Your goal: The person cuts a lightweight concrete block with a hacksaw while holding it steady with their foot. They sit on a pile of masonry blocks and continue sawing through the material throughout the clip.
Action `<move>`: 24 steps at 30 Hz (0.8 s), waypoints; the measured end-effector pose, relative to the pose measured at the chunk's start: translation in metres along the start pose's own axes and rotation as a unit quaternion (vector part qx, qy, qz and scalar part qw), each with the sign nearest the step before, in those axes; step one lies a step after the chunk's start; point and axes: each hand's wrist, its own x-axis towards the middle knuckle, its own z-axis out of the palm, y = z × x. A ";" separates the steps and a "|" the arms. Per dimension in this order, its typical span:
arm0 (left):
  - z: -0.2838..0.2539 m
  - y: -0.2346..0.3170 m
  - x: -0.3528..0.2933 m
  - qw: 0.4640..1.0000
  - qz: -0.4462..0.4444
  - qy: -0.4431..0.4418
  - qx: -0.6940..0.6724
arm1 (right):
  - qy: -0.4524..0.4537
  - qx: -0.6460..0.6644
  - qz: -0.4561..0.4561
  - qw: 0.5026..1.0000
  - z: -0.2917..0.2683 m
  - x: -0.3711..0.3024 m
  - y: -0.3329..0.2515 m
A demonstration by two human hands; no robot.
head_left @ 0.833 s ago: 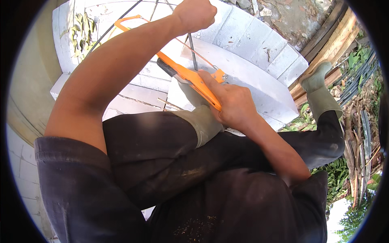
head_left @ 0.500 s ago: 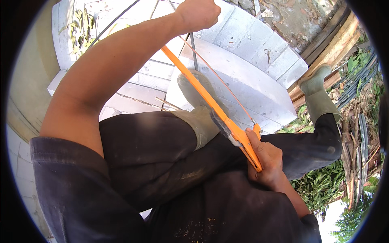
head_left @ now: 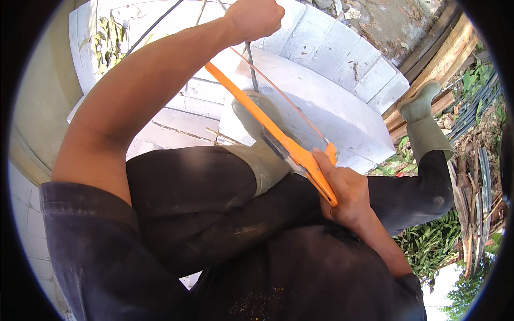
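My right hand (head_left: 345, 190) is wrapped around the handle of an orange hacksaw (head_left: 256, 114), thumb laid along it. The saw slants up and left across my lap, and its thin blade (head_left: 284, 93) runs on the far side of the frame. My forearm hides the saw's far end. My left hand (head_left: 256, 18) is closed in a fist beyond that end; what its fingers hold is hidden. A thin dark rod (head_left: 250, 67) passes behind my left wrist and comes down to the toe of my rubber boot (head_left: 257, 112).
Pale blocks (head_left: 332, 53) and a smooth white slab (head_left: 316, 107) lie under and beyond my boot. My other boot (head_left: 425, 115) is out to the right, near wooden planks (head_left: 436, 51), dark rods (head_left: 476, 104) and leafy plants (head_left: 428, 243). A beige wall (head_left: 40, 117) curves along the left.
My right hand and the hacksaw have shifted up and left. My left fist has moved slightly left and stays closed.
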 end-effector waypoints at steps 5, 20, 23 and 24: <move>0.002 0.001 0.010 0.999 -0.006 0.033 -0.039 | 0.019 -0.014 -0.054 0.998 0.037 0.066 -0.001; -0.003 0.005 0.010 1.000 0.016 -0.011 -0.002 | -0.003 0.001 0.000 1.000 0.020 0.061 -0.009; 0.005 -0.001 0.001 1.000 -0.005 -0.003 -0.010 | -0.001 -0.034 0.026 0.999 -0.010 -0.019 -0.024; 0.006 -0.003 0.001 1.000 0.016 0.009 -0.007 | -0.002 -0.035 0.026 0.999 -0.016 -0.029 -0.025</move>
